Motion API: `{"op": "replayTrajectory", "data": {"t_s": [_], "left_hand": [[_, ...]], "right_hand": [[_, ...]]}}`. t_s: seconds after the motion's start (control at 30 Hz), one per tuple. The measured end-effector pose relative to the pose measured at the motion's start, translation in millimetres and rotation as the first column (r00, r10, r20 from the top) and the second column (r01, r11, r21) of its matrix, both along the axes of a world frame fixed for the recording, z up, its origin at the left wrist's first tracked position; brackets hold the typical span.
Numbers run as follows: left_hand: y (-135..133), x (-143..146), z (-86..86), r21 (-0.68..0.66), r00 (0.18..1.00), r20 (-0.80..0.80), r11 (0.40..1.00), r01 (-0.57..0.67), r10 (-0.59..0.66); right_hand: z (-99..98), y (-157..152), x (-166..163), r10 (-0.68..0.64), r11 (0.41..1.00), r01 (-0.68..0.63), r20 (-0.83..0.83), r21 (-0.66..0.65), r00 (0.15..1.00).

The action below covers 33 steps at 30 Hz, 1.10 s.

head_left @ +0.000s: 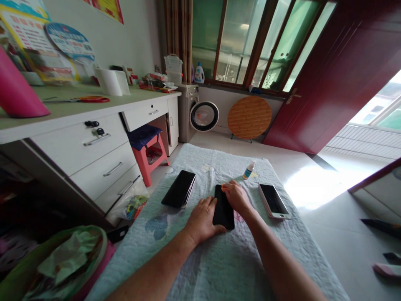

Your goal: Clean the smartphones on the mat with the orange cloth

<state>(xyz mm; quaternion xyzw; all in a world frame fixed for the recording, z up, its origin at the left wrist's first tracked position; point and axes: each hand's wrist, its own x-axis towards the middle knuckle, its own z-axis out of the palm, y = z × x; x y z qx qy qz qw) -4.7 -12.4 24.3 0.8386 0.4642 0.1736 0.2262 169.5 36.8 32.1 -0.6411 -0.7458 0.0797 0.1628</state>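
Pink plastic shows first, a tall cylinder (20,85) standing on the white desk (115,113) at far left. Below, on the floor, a round bin (105,244) holds crumpled wrappings. Red-handled scissors (92,99) lie on the desktop, and just beyond them stands a white paper roll (108,82). Further right, a pink stool (148,167) with a dark blue top is partly under the desk. Next comes a pale blue quilted cloth (219,261), where a dark-screened phone (179,188) lies slanted on its left part. Near the centre is the middle phone (224,211), black and flat on the cloth, between the two hands. The left hand (201,219) holds it in place, fingers at its long left edge, thumb spread toward the lower end. The right hand (237,195), fingers bunched, pinches a small orange piece (223,188) against the phone's upper end. Beyond that hand, a small bottle (249,170) with a white top stands on the cloth; rightmost there lies a white-framed phone (274,201), screen up.
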Motion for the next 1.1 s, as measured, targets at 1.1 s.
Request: {"op": "replayTrajectory", "data": {"t_s": [1.1], "left_hand": [[-2,2,-1.0,0.026,1.000,0.021,1.000,-0.016,0.016]], "right_hand": [[-3.8,1,23,-0.169,0.980,0.184,0.167,-0.077,0.971]]}}
